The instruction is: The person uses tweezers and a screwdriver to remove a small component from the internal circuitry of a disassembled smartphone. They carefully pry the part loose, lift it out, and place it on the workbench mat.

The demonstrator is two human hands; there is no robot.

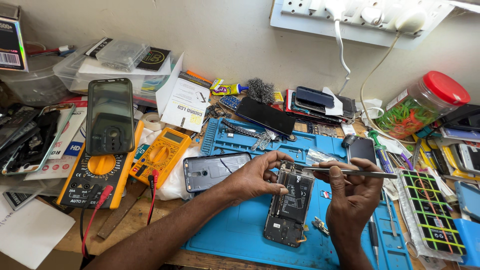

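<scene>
Gripping an opened smartphone (290, 207) by its upper left edge, the left hand (257, 176) is curling its fingers and thumb around the phone's top corner, while the right hand (352, 192) is pinching a pair of slim metal tweezers (350, 172) between thumb and fingers, closed on them. The tweezers are lying almost level, their tip pointing left and meeting the phone's top edge just beside the left fingertips. The phone is resting tilted on a blue repair mat (240, 230), sitting between the two hands, its lower end toward the mat's near edge. Its back cover is off, so a black battery and dark circuit parts are showing inside a thin frame. One removed back cover (215, 170), dark and glossy, is lying on the mat just left of the left hand. Two yellow multimeters (157, 155) are sitting further left on the wooden bench, the larger one carrying one clear phone case (110, 116) on top. One clear jar with a red lid (425, 102) is standing at the right, holding green and orange bits. Several more phones are lying scattered along the wall.
</scene>
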